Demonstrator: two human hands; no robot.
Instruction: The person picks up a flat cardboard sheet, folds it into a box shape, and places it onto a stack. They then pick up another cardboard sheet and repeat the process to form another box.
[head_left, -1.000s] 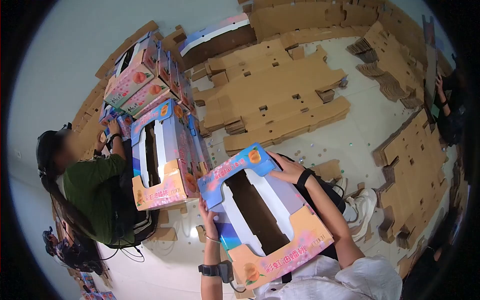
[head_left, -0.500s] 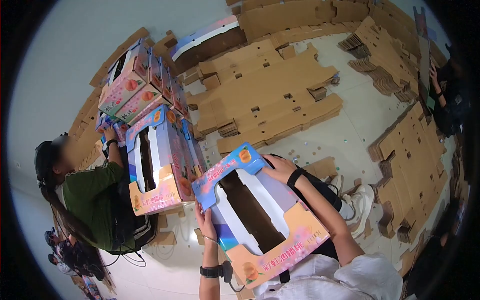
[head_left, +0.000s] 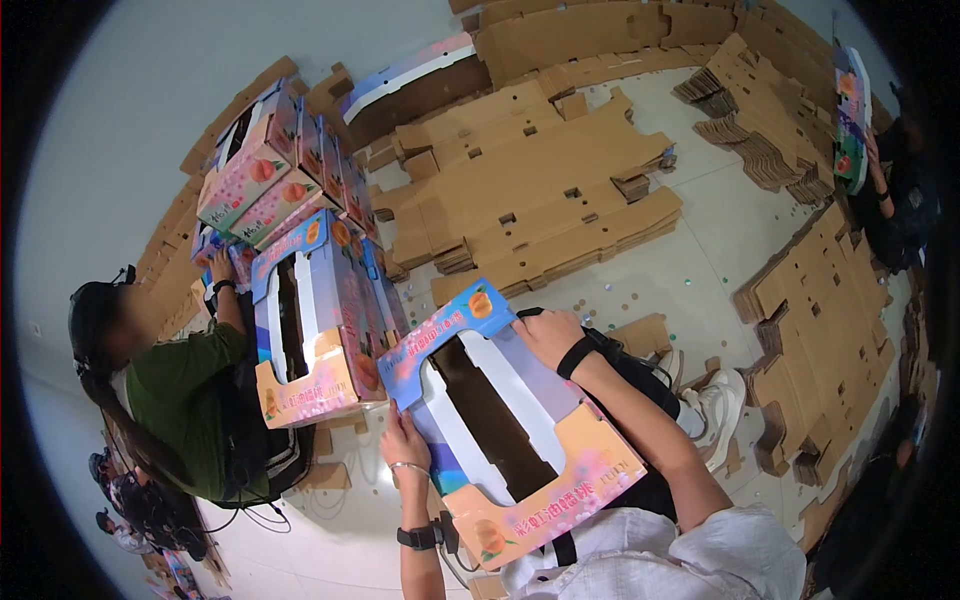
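Observation:
I hold a colourful printed carton (head_left: 560, 450) with peach pictures across my lap, its open top showing brown cardboard inside. My left hand (head_left: 403, 441) grips the carton's left side near the blue end. My right hand (head_left: 547, 334) rests on its far right edge, fingers pressed on the panel. A black band is on each wrist.
A person in a green shirt (head_left: 175, 395) sits at left beside a stack of finished cartons (head_left: 300, 290). Flat brown cardboard blanks (head_left: 540, 190) lie piled on the floor ahead and at right (head_left: 830, 320). Another person (head_left: 890, 200) at far right holds a printed carton.
The carton has shifted slightly left and towards me, and both my hands moved with it. The person at far right has raised a printed carton into view.

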